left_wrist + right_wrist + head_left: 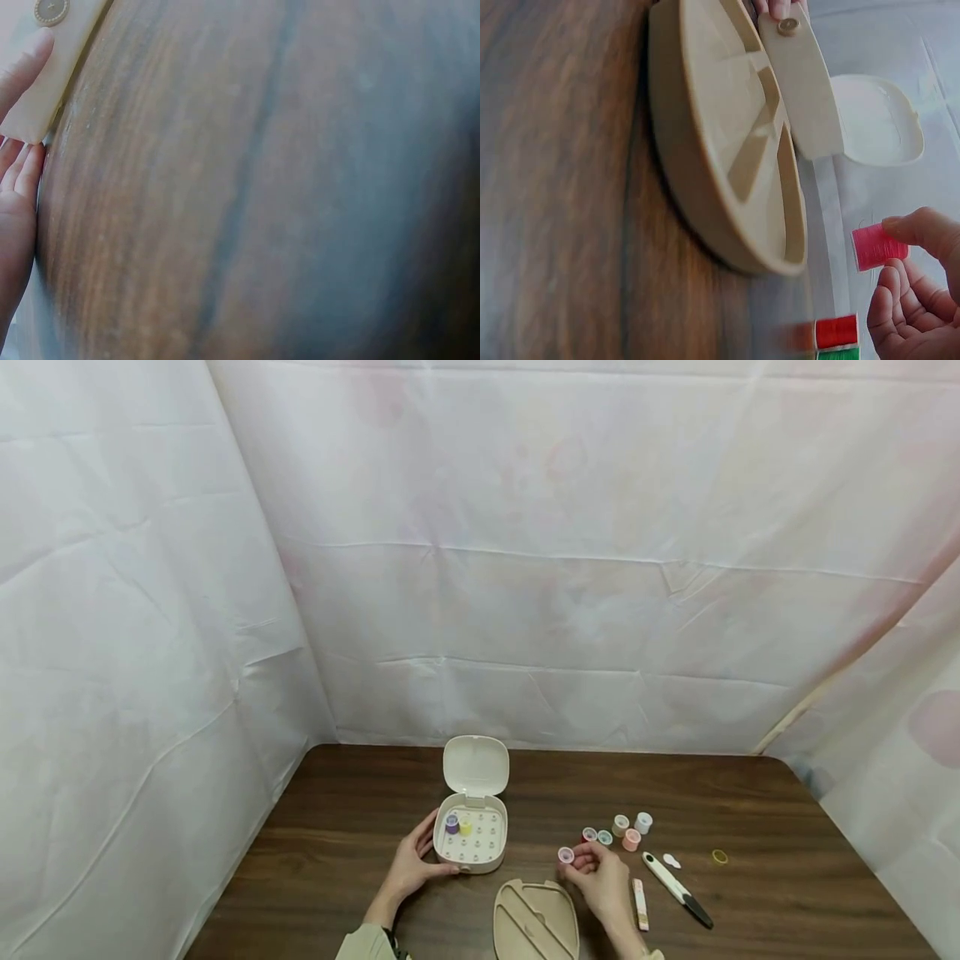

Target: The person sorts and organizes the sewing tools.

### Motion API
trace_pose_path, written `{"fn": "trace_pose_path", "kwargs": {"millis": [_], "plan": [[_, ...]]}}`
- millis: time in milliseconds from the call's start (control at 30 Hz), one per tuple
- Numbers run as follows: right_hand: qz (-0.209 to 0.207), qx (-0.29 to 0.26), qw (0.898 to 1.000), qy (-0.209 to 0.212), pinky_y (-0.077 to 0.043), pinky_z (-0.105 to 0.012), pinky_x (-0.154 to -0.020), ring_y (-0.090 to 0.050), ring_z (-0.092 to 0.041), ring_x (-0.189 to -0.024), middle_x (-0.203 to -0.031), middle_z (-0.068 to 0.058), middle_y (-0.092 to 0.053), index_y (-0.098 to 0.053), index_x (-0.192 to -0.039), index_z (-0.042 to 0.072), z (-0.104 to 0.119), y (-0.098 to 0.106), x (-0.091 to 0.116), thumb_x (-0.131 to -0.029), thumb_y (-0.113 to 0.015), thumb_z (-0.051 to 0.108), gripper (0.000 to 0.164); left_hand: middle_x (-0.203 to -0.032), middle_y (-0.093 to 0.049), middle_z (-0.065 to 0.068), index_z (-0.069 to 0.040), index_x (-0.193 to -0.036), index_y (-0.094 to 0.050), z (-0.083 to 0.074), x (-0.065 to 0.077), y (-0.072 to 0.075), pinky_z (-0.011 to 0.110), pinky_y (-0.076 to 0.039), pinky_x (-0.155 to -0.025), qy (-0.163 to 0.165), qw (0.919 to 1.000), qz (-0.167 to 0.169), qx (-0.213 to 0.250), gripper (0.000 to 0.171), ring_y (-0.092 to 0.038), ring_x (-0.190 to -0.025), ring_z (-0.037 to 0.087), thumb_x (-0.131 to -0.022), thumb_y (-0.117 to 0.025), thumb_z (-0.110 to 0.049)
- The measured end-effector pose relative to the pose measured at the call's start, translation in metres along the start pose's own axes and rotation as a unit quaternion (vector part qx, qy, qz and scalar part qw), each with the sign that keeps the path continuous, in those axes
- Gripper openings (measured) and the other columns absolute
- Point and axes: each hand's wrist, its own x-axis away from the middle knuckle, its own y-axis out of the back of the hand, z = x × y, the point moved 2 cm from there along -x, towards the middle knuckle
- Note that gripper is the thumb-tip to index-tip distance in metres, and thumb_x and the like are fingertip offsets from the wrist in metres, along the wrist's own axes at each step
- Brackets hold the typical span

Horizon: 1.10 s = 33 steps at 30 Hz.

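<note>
My left hand (408, 866) holds a cream sewing box (491, 862) at its left side, the thumb at the front near a round button (51, 10). The box's lid (476, 766) stands raised. Inside, a purple spool (452, 824) and a yellow spool (466, 828) sit side by side among rows of small pegs. To the right of the box, my right hand (606, 885) pinches a pink thread spool (874, 247) between thumb and fingers, above the table. A tan divided tray (507, 935) lies between the hands, nearer the front.
Beyond my right hand stand several spools, among them a red spool (589, 835), a green spool (604, 837) and a coral spool (632, 840). Farther right lie a white-and-black tool (675, 888), a narrow printed packet (640, 904), a small white piece (672, 861) and a yellow ring (720, 857).
</note>
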Motion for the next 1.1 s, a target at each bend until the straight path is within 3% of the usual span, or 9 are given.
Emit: {"fn": "trace_pose_path", "kwargs": {"millis": [267, 567, 700, 1100], "plan": [[0.041, -0.038, 0.998, 0.008, -0.045, -0.015, -0.046, -0.050, -0.004, -0.051, -0.060, -0.002, -0.056, -0.060, -0.071, 0.001, 0.019, -0.017, -0.004, -0.060, -0.075, -0.004, 0.020, -0.139, -0.022, 0.026, 0.006, -0.137, -0.022, -0.003, 0.005, 0.001, 0.044, -0.029, -0.099, -0.004, 1.0000, 0.003, 0.008, 0.095, -0.025, -0.126, 0.037, -0.061, -0.079, -0.001], [0.071, -0.065, 0.994, 0.048, -0.044, -0.013, -0.045, -0.050, -0.007, -0.052, -0.060, -0.006, -0.057, -0.061, -0.072, -0.001, 0.052, -0.036, -0.014, -0.061, -0.075, -0.003, 0.019, -0.140, -0.024, 0.022, 0.003, -0.138, -0.023, -0.007, 0.008, 0.006, 0.041, -0.030, -0.100, 0.003, 1.0000, -0.005, 0.003, 0.096, -0.026, -0.127, 0.032, -0.061, -0.079, -0.002], [0.080, -0.068, 0.994, 0.039, -0.044, -0.014, -0.046, -0.051, -0.008, -0.054, -0.061, -0.004, -0.057, -0.062, -0.073, 0.001, 0.065, -0.044, -0.020, -0.062, -0.077, -0.001, 0.018, -0.140, -0.025, 0.021, 0.002, -0.138, -0.024, -0.011, 0.009, 0.007, 0.040, -0.030, -0.100, 0.007, 0.9999, -0.010, 0.001, 0.096, -0.027, -0.127, 0.031, -0.060, -0.080, -0.002], [0.113, -0.074, 0.989, 0.051, -0.044, -0.014, -0.047, -0.052, -0.011, -0.056, -0.064, -0.006, -0.057, -0.064, -0.077, 0.001, 0.081, -0.072, -0.023, -0.066, -0.076, 0.004, 0.017, -0.139, -0.025, 0.024, 0.006, -0.137, -0.023, -0.021, 0.022, 0.007, 0.043, -0.030, -0.099, -0.008, 1.0000, -0.005, 0.000, 0.095, -0.027, -0.126, 0.034, -0.061, -0.078, 0.002]]}}
